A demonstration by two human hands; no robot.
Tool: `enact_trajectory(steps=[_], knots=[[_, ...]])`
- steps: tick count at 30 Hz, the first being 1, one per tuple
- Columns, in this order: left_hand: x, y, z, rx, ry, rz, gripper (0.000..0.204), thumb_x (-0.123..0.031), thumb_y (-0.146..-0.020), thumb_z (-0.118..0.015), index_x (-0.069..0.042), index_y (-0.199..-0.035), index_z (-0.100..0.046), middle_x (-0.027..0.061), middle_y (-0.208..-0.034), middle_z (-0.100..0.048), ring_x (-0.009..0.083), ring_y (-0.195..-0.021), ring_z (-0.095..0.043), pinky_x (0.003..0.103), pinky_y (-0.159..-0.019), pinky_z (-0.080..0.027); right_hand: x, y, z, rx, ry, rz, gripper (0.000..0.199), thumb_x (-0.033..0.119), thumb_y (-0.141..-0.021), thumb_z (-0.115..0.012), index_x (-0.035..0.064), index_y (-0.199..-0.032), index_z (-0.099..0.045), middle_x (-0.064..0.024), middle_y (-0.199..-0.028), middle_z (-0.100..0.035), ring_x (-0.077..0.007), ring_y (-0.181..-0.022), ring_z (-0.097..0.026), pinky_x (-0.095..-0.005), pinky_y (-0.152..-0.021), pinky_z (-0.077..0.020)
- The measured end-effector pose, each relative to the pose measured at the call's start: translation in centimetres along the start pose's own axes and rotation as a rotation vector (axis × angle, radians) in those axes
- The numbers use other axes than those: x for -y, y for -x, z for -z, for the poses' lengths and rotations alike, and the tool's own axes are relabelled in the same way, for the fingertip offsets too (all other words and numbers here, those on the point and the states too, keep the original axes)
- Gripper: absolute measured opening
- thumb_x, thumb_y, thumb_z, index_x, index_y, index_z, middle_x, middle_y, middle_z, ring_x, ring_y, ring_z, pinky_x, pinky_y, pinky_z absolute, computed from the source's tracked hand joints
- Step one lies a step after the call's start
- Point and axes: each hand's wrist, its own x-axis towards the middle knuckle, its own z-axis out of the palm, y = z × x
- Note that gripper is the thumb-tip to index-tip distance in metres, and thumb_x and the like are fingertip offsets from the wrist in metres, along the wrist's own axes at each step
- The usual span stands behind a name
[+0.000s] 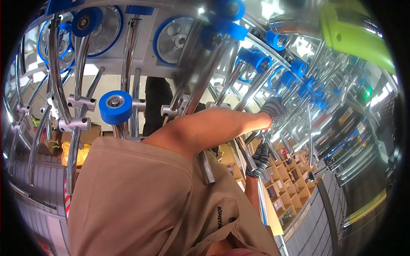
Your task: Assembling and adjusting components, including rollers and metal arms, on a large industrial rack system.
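My left hand (276, 112), in a grey knitted glove with an orange cuff, reaches across to the right among chrome tubes. Its fingers curl around something hidden behind the glove. Below it, my right hand (259, 162) wears a matching dark striped glove. It is closed beside a chrome tube (245, 154), and whatever is in its grip is hidden. Small metal clamps and tube ends lie close around both hands. Nearer to my left upper arm, a blue-rimmed roller (115, 106) tops a chrome post.
Large blue-rimmed wheels (175, 39) sit on a pale panel at the top. Bent chrome tubes (57, 68) with clamps crowd the left. A bright green part (356, 36) juts in at top right. Below the hands stands a compartmented cardboard rack (284, 187) with small items.
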Motion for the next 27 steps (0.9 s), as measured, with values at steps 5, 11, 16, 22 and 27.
enact_trajectory(steps=[5,11,16,22,27], knots=[[-0.8,0.7,0.1,0.017,-0.011,0.023,0.031,-0.027,-0.077,-0.053,0.004,-0.077,-0.058,0.0281,-0.074,-0.058,0.0421,-0.074,-0.057,0.046,-0.066,-0.046,0.3,0.7,-0.2,-0.071,0.227,0.161,0.028,0.009,-0.087,-0.043,0.0040,-0.110,-0.058,-0.0122,-0.117,-0.057,-0.0259,-0.105,-0.055,-0.0383,-0.089,-0.0411],[-2.0,1.3,2.0,0.081,-0.026,-0.011,0.024,-0.023,-0.081,-0.053,0.000,-0.080,-0.059,0.0230,-0.070,-0.059,0.0357,-0.066,-0.059,0.042,-0.055,-0.045,8.0,-1.1,-1.0,-0.046,0.558,0.254,0.023,0.013,-0.087,-0.050,0.0002,-0.104,-0.060,-0.0190,-0.099,-0.062,-0.0344,-0.093,-0.058,-0.0406,-0.084,-0.0443],[-2.9,1.8,2.5,0.208,0.284,0.267,0.022,-0.023,-0.084,-0.061,-0.002,-0.081,-0.059,0.0021,-0.058,-0.052,0.0164,-0.050,-0.051,0.034,-0.047,-0.044,6.4,-0.4,-1.0,-0.131,0.325,0.061,0.019,0.010,-0.087,-0.046,0.0061,-0.095,-0.064,-0.0139,-0.088,-0.063,-0.0326,-0.078,-0.059,-0.0390,-0.068,-0.0461],[-1.8,2.0,2.9,0.307,-0.162,0.187,0.031,-0.038,-0.084,-0.059,-0.009,-0.094,-0.059,0.0043,-0.074,-0.058,0.0175,-0.064,-0.057,0.031,-0.052,-0.047,3.5,3.3,-1.2,-0.200,0.116,0.215,0.025,-0.004,-0.081,-0.046,0.0005,-0.100,-0.062,-0.0141,-0.092,-0.062,-0.0309,-0.086,-0.057,-0.0376,-0.077,-0.0449],[0.4,2.3,4.8,0.385,-0.217,0.513,0.049,-0.045,-0.081,-0.061,-0.009,-0.114,-0.054,0.0084,-0.100,-0.060,0.0151,-0.089,-0.059,0.035,-0.065,-0.053,1.7,2.8,-2.5,-0.182,-0.341,-0.008,0.016,0.007,-0.089,-0.048,0.0007,-0.095,-0.061,-0.0049,-0.069,-0.054,-0.0118,-0.061,-0.046,-0.0270,-0.058,-0.0408]])
